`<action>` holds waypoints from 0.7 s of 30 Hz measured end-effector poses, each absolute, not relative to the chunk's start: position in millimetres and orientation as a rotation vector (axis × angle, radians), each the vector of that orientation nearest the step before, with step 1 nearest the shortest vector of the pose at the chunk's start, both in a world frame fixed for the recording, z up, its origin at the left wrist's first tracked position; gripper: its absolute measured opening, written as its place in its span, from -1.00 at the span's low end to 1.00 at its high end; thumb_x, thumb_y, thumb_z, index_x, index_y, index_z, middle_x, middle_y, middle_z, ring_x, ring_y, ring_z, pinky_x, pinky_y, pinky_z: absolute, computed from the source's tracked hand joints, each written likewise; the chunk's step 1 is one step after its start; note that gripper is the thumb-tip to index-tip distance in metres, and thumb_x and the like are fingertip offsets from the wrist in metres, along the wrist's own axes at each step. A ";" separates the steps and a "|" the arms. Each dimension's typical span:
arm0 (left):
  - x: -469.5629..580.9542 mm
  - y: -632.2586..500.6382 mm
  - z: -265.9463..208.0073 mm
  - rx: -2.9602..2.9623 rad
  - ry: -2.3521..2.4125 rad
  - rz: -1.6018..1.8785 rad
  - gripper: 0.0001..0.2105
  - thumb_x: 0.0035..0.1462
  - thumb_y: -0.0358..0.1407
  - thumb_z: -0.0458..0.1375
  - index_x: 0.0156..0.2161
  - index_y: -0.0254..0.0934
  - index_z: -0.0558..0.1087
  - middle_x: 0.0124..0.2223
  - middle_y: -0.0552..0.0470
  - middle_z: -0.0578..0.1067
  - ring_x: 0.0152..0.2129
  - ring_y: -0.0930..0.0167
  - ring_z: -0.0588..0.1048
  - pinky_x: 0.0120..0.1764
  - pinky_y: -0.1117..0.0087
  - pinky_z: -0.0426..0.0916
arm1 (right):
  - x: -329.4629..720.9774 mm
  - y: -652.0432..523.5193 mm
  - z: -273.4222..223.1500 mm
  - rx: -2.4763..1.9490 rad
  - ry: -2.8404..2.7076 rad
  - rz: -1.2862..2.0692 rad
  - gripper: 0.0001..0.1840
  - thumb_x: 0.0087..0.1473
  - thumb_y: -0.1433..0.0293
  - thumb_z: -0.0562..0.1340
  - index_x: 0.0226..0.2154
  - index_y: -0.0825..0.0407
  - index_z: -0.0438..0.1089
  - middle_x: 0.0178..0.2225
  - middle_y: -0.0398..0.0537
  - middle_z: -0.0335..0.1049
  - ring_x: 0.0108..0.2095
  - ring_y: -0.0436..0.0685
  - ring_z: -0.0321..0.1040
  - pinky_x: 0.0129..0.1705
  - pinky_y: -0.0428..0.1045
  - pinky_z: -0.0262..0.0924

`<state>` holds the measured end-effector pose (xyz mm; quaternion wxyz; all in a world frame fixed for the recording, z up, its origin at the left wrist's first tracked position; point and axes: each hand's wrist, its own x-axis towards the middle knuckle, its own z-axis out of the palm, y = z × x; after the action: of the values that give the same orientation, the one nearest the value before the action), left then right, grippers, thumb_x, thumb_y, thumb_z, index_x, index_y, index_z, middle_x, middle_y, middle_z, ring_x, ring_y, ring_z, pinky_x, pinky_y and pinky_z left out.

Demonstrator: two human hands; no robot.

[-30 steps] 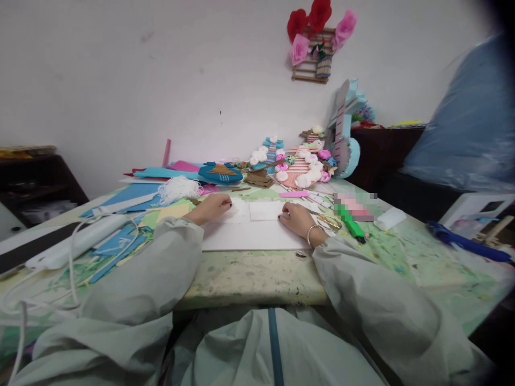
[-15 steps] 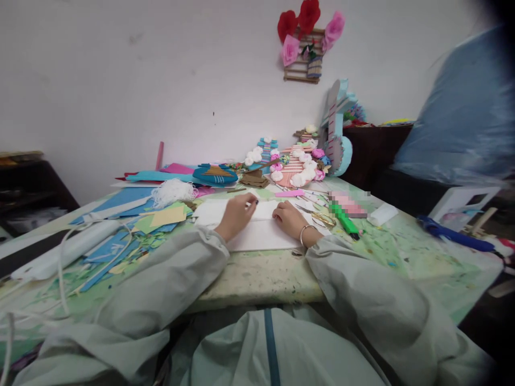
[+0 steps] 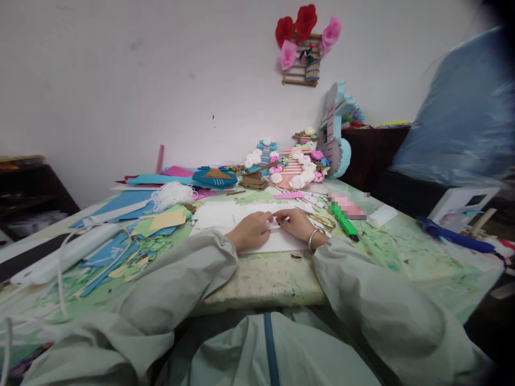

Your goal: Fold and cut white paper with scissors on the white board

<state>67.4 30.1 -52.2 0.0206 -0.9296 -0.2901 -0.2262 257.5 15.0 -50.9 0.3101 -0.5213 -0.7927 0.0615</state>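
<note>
My left hand (image 3: 251, 231) and my right hand (image 3: 296, 224) meet above the white paper (image 3: 215, 213) on the table. Both are closed, fingertips almost touching, around a small white paper piece (image 3: 274, 224) pinched between them. Its far side and exact shape are hidden by my fingers. A bracelet circles my right wrist. Just beyond that hand, to the right, lie scissors (image 3: 323, 221) with gold handles, and past them a green utility knife (image 3: 344, 222).
Cut paper scraps (image 3: 163, 221), white string (image 3: 174, 196) and a glue gun-like white tube (image 3: 68, 254) cover the left side. Handmade ornaments (image 3: 295, 169) stand at the back. A white roll (image 3: 382, 215) and blue-handled tool (image 3: 456, 236) lie right.
My left hand has come down and right, toward my right hand. My fingertips, apart before, now come together on the small white paper piece. The view has tilted slightly.
</note>
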 end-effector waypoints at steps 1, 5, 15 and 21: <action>61.8 29.0 -48.8 -2.855 -0.935 -0.688 -0.68 -0.09 -0.46 0.04 -0.14 -0.28 0.29 -0.17 -0.12 0.43 -0.17 0.25 0.38 -0.11 0.25 0.27 | 257.8 15.0 -50.9 -1.388 -2.083 0.180 -0.61 -0.10 0.59 0.17 -0.18 0.02 0.49 -0.31 -0.11 0.53 -0.30 0.02 0.43 -0.20 -0.11 0.24; 38.4 29.9 -37.0 -2.659 -1.131 -0.543 -0.69 -0.20 -0.43 0.11 -0.23 -0.30 0.32 -0.14 -0.20 0.35 -0.15 0.13 0.31 -0.15 0.15 0.25 | 257.8 14.5 -49.8 -1.420 -2.096 0.133 -0.64 -0.10 0.56 0.18 -0.21 0.02 0.50 -0.31 -0.12 0.54 -0.28 0.03 0.44 -0.15 -0.10 0.24; 21.8 57.1 -40.7 -2.710 -1.393 -0.899 -0.82 -0.24 -0.55 0.06 -0.45 -0.27 0.31 -0.26 -0.01 0.35 -0.43 0.41 0.38 -0.31 0.33 0.33 | 258.0 8.9 -42.9 -1.467 -2.110 0.169 -0.57 -0.08 0.55 0.20 -0.09 0.02 0.40 -0.29 -0.14 0.54 -0.20 0.05 0.44 -0.02 -0.04 0.18; 34.4 64.5 -43.8 -2.798 -1.573 -1.623 -0.84 -0.23 -0.47 0.18 -0.46 -0.28 0.31 -0.26 0.00 0.48 -0.30 0.35 0.48 -0.29 0.34 0.39 | 260.5 12.5 -45.7 -1.476 -2.011 0.242 -0.39 -0.10 0.65 0.15 0.05 0.05 0.25 -0.27 -0.10 0.54 -0.13 0.08 0.42 0.06 0.04 0.10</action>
<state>34.4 64.5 -43.8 -0.2260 -0.7578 -0.4260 -0.4396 260.5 12.5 -45.7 0.3122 -0.5595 -0.7623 0.0916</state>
